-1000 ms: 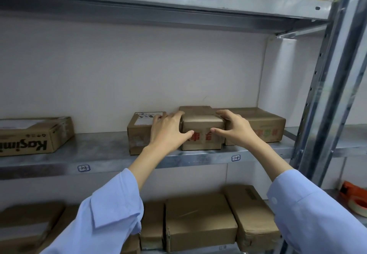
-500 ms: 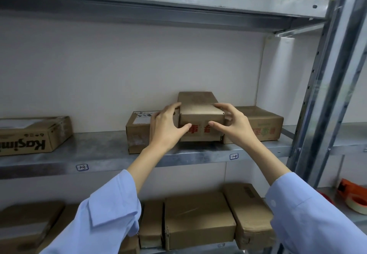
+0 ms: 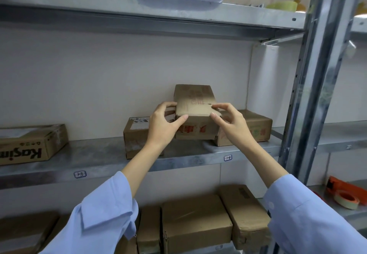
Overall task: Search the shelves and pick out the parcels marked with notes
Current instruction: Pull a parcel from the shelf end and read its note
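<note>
A small brown cardboard parcel with red characters (image 3: 195, 105) is lifted a little off the middle shelf (image 3: 99, 160), its far end tilted up so its top faces me. My left hand (image 3: 163, 123) grips its left side and my right hand (image 3: 228, 119) grips its right side. I see no note on its top or front. Two more parcels stay on the shelf: one with a white label (image 3: 135, 136) behind my left hand, and one with coloured print (image 3: 256, 126) behind my right hand.
A "Kasim" carton (image 3: 33, 143) lies at the shelf's left. Several brown parcels (image 3: 196, 222) fill the lower shelf. An orange tape dispenser (image 3: 347, 192) sits low right. A steel upright (image 3: 317, 75) stands on the right; the upper shelf (image 3: 151, 13) hangs overhead.
Both hands have raised the middle parcel off the shelf and tipped its far end upward, exposing its top face. The neighbouring parcels have not moved.
</note>
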